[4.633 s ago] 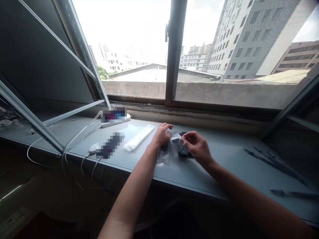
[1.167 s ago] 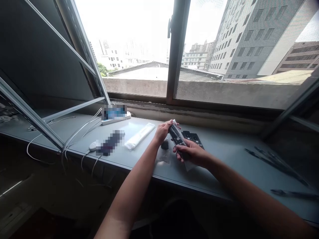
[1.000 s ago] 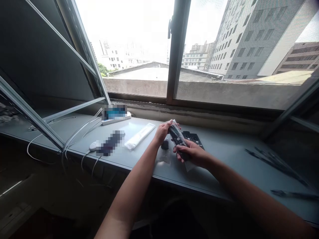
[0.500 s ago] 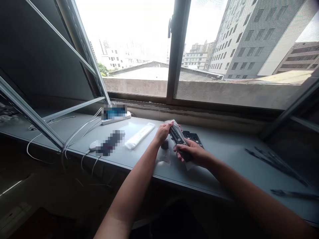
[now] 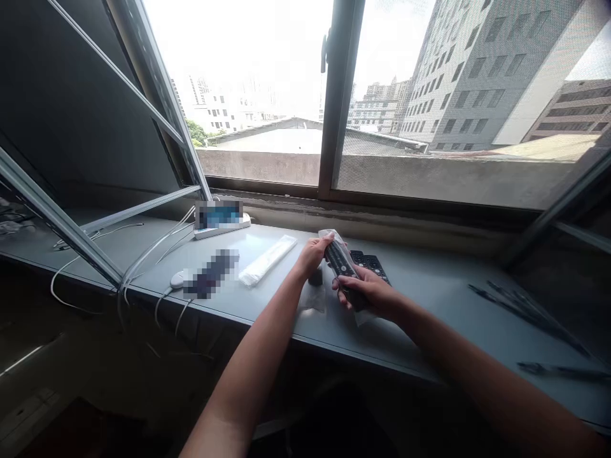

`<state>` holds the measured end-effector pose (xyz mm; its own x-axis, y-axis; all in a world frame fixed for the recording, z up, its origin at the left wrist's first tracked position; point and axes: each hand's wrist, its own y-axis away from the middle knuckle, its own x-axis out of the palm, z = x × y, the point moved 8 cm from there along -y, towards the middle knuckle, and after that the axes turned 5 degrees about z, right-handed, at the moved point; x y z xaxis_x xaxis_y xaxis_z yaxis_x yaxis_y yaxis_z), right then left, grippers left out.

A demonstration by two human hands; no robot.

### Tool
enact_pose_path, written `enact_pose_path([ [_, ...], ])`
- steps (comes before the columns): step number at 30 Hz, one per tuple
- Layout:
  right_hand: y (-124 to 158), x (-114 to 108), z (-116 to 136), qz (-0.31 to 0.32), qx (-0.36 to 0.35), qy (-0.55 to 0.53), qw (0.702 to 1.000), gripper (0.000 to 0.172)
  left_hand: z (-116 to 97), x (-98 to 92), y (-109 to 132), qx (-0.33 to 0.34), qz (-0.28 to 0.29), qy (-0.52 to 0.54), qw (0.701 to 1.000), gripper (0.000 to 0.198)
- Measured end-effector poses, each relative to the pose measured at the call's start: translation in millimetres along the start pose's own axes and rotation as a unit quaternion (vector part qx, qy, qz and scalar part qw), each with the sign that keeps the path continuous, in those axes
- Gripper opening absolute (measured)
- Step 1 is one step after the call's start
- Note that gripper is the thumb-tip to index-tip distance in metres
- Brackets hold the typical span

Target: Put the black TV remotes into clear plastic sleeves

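Between my two hands is a black remote control [image 5: 340,257] inside a clear plastic bag [image 5: 328,235]. My left hand [image 5: 312,254] is closed on the bag's far end. Lower down, my right hand [image 5: 370,287] wraps around the near end, its thumb lying across the buttons. Just beyond my right hand, more black remote controls [image 5: 375,266] lie side by side on the table. Under my left wrist sits another clear bag [image 5: 314,298] with a dark item in it, partly hidden by my arm.
A stack of white plastic sleeves [image 5: 267,261] lies left of my hands on the grey table [image 5: 429,331]. Farther left are a white power strip [image 5: 223,227], white cables [image 5: 162,245] and a blurred-out object [image 5: 210,275]. Dark cables [image 5: 529,318] lie at right. Metal frames stand at both sides.
Almost nothing differs. The far end of the bag and the remote control have shifted very slightly in my hands, and both hands keep their hold.
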<state>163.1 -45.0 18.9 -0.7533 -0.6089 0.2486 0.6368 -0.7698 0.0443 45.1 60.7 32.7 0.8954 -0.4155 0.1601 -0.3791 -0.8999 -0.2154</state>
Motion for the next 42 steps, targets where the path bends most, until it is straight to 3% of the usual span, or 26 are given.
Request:
enact_pose_path([
  [8, 0, -6, -3, -0.017, 0.013, 0.001, 1.000, 0.042, 0, 5.6, -3, 0.020, 0.041, -0.026, 0.999, 0.076],
  [22, -1, -7, -2, -0.033, 0.019, -0.006, 0.999, 0.043, 1, 3.1, -5, 0.036, 0.035, -0.053, 0.997, 0.075],
  [36, -3, -10, -7, -0.027, 0.014, -0.013, 0.999, 0.041, 4, -7.0, -9, 0.064, -0.008, 0.002, 0.998, 0.063],
  [42, -4, -12, -11, -0.014, 0.014, -0.009, 1.000, 0.038, 3, -16.6, -8, 0.083, -0.059, -0.024, 0.995, 0.060],
])
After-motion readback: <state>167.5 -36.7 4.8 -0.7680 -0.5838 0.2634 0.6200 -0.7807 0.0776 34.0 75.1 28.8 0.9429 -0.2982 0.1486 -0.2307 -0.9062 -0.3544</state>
